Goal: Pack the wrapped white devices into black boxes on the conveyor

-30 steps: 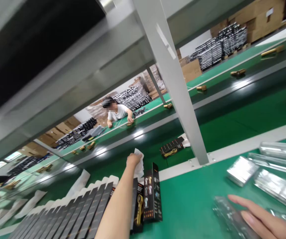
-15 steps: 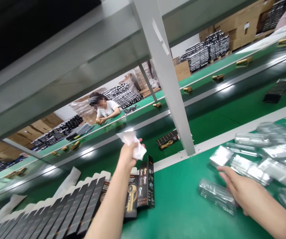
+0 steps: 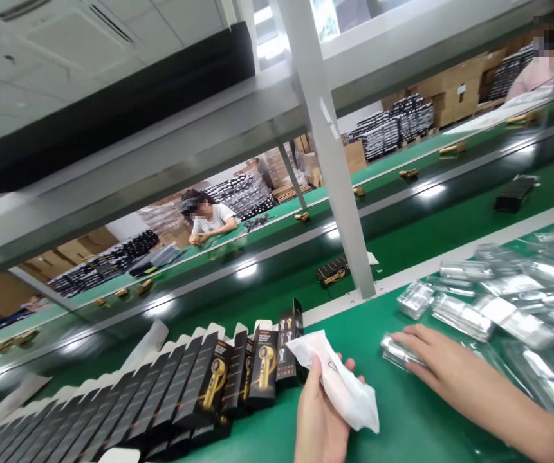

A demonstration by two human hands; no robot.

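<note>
White, soft, elongated packet [image 3: 350, 395] is held in the left hand [image 3: 323, 411] above the green tabletop [image 3: 405, 427], with the thumb laid across its upper face and the fingers behind. Its long axis is slanted from upper left to lower right. The packet is placed directly at the left grip; the right hand [image 3: 443, 360] is set apart, to its right and slightly farther forward. By the right fingers a clear plastic moulded tray [image 3: 393, 349] is covered in part; the thumb is hidden, so it cannot be told whether the tray is clasped. The packet and this tray are separated by bare tabletop.

Counted: one packet in hand and one tray under the right fingers. To the right, a heap of clear plastic trays [image 3: 462, 315] is overlapped too closely for an exact count. To the left, a leaning row of black printed cartons [image 3: 161, 389] is noted, more than a dozen; on three, a gold device is pictured. On the green conveyor belt [image 3: 267, 289], two further black cartons [image 3: 333, 271] are clearly seen. Beyond, two people are observed.
</note>
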